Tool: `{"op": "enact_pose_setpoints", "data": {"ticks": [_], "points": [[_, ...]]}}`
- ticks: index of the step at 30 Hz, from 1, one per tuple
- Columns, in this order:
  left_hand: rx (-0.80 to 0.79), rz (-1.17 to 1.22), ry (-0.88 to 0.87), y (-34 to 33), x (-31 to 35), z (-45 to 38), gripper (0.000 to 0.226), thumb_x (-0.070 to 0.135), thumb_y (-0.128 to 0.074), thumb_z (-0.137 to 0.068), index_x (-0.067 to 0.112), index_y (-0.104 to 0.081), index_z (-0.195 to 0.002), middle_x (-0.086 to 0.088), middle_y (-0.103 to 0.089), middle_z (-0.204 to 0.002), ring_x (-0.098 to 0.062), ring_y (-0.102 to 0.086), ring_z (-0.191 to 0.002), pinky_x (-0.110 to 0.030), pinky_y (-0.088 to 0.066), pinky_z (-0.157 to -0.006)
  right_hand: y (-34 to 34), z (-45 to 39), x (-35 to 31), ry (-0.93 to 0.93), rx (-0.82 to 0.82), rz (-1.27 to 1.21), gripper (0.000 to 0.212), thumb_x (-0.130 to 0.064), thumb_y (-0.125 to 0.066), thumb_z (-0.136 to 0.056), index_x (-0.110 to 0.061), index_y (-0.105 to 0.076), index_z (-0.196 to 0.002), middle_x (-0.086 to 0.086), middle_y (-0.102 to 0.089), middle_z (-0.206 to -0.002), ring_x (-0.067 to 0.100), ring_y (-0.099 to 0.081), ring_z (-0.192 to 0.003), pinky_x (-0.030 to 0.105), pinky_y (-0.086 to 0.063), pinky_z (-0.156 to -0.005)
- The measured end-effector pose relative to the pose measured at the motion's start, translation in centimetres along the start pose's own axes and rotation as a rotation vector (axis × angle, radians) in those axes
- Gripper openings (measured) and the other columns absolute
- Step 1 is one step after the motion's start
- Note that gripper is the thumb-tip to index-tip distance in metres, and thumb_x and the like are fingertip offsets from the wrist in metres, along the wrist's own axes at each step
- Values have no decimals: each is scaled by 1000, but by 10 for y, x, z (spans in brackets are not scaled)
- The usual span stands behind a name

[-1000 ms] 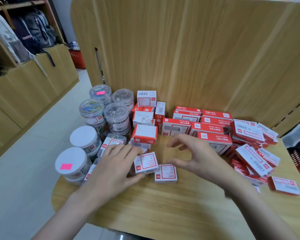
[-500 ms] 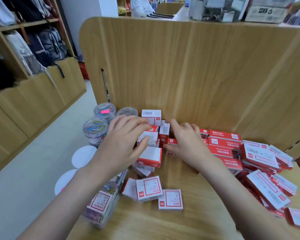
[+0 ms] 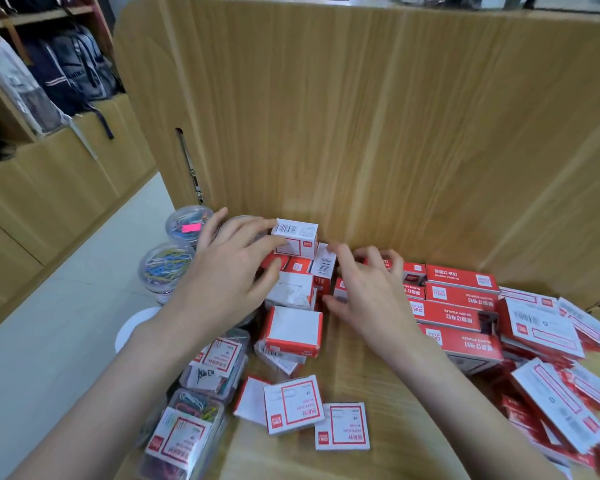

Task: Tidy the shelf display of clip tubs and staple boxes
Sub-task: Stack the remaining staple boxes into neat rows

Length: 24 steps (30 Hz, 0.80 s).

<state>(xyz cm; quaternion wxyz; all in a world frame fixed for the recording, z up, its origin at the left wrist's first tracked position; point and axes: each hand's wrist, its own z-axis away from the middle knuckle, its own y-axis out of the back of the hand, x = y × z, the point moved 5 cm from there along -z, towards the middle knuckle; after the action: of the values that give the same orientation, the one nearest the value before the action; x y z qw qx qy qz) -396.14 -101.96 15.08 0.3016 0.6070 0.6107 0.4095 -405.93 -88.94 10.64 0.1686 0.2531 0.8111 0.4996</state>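
Two hands are working at the back of the pale wooden shelf [image 3: 378, 455]. The left hand [image 3: 229, 275] is lying with fingers spread against the small white-and-red cardboard staple box [image 3: 296, 240] topping the rear stack; whether it is gripping cannot be told. The right hand [image 3: 368, 292] is curling its fingers over the adjoining red boxes [image 3: 461, 296]. Squaring should be proceeding gently, since the stack is likely toppling easily. Clear plastic clip tubs [image 3: 167, 268] are standing at left.

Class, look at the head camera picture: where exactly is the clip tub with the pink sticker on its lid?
The tub with the pink sticker stands at the shelf's back left, against the wooden back panel, just left of the left hand and behind another clip tub.
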Motion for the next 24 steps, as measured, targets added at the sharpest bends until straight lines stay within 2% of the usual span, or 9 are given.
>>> {"op": "enact_pose_setpoints", "data": {"ticks": [4,7,9,12,15,16,18,20,24], "points": [[5,20,7,-1,-2,2,40,32,-37,-86,13,-68,-103,-6,-61,-115,-18,-44,-111,-41,-14,-106,-1,-2,-3,9,-30,-28,60,-24,-76,-58,-15,-48,-110,-2,-65,-68,29,-55,-87,38,-22,-76],[0,31,5,-1,-2,3,40,32,-36,-86,14,-68,-103,-5,-61,-114,-16,-43,-110,-38,-11,-106,2,-2,-3,24,-87,-75,56,-24,-74,-64,-13,-50,-114,3,-66,-83,31,-52,-93,41,-25,-82],[9,41,1,1,-2,3,39,31,-37,-86,15,-68,-103,-4,-61,-114,-16,-43,-110,-37,-12,-106,14,-1,1,30,-105,-147,46,-25,-69,-71,-14,-52,-112,3,-64,-92,29,-50,-97,38,-24,-87],[27,74,-10,5,-3,6,35,28,-40,-85,17,-69,-101,0,-61,-111,-16,-46,-109,-39,-16,-106,43,3,2,72,-63,-404,26,-33,-57,-79,-16,-59,-98,-5,-64,-88,19,-51,-89,31,-36,-82],[35,95,-50,8,0,12,33,25,-40,-84,19,-71,-92,6,-62,-98,-16,-46,-100,-39,-19,-105,51,18,-4,166,-106,-628,22,-36,-54,-81,-18,-62,-89,-9,-65,-87,8,-52,-84,18,-40,-75],[33,96,-66,7,2,14,33,24,-40,-83,19,-72,-90,7,-62,-95,-15,-46,-97,-38,-19,-104,47,23,-3,182,-112,-605,22,-36,-53,-82,-18,-62,-89,-9,-65,-89,9,-53,-86,18,-40,-77],[22,92,-82,4,5,16,32,23,-40,-83,20,-72,-88,8,-62,-92,-14,-45,-95,-37,-20,-103,37,29,5,184,-53,-444,24,-33,-50,-81,-15,-62,-92,-4,-65,-94,18,-54,-89,28,-44,-79],[18,90,-85,1,5,18,33,24,-40,-82,20,-72,-88,9,-63,-92,-14,-45,-95,-38,-20,-103,32,31,16,156,20,-273,23,-27,-54,-78,-14,-59,-97,-1,-65,-98,26,-56,-88,38,-49,-74],[25,90,-86,-1,6,17,33,23,-40,-82,20,-72,-88,9,-64,-92,-14,-45,-95,-38,-20,-103,27,28,19,169,19,-119,38,-13,-65,-69,-20,-55,-105,-3,-64,-96,27,-56,-88,38,-46,-69]]}}
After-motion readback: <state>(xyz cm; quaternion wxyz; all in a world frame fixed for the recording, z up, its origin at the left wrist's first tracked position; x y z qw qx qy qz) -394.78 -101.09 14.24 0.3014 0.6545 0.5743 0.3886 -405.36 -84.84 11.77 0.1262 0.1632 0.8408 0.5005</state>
